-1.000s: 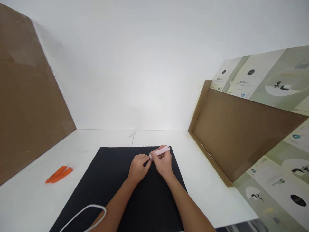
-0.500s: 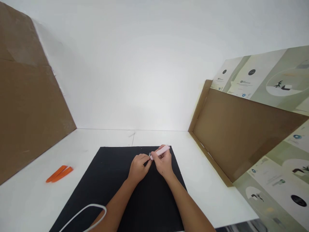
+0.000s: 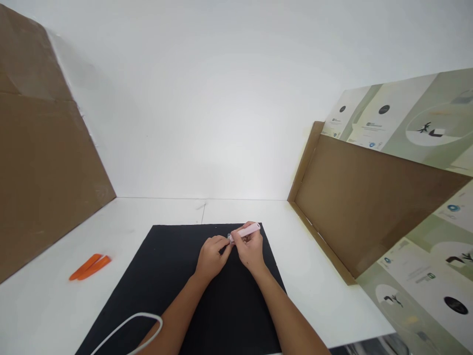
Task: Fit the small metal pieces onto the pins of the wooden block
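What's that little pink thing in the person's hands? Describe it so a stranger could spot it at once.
On the white table lies a black sheet. Above it, the right hand holds a pale pink pen-shaped stick, its tip at the left hand. Nothing else in view is pink.

Upper printed panel (image 3: 384, 116), well right of the right hand (image 3: 250, 250): black circles and small headings, too small to read from here.
Lower printed panel (image 3: 417, 281), right of that hand: small print and logos, also unreadable.
Pink pen-shaped object (image 3: 247, 230), in the hand: no lettering visible.
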`<action>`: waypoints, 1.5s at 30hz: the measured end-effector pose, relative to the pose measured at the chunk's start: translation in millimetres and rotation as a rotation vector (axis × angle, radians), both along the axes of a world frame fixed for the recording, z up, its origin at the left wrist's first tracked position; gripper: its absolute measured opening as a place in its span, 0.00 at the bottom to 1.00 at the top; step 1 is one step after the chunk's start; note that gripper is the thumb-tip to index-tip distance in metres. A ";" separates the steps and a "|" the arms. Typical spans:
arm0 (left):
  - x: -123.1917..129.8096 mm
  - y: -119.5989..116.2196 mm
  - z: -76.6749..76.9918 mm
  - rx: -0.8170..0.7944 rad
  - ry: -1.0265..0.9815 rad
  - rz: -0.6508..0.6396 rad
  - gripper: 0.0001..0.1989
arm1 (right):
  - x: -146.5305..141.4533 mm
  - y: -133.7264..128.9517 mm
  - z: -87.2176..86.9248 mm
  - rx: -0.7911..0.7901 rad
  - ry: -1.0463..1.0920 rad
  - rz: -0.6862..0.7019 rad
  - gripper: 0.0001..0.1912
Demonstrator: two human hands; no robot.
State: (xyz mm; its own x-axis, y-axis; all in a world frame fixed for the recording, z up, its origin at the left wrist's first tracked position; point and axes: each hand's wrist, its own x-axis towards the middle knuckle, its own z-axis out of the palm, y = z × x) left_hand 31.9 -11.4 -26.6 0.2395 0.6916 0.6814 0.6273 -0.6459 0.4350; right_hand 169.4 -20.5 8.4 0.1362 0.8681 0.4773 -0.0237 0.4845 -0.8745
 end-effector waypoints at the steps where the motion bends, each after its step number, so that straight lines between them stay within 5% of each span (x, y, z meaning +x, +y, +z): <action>1: 0.1 -0.2 0.2 0.000 -0.002 0.000 0.10 | 0.1 -0.4 0.3 0.004 -0.005 -0.002 0.15; 45: 1.0 -2.8 3.5 -0.014 -0.010 0.007 0.10 | -0.5 0.3 -0.5 -0.016 -0.026 -0.018 0.15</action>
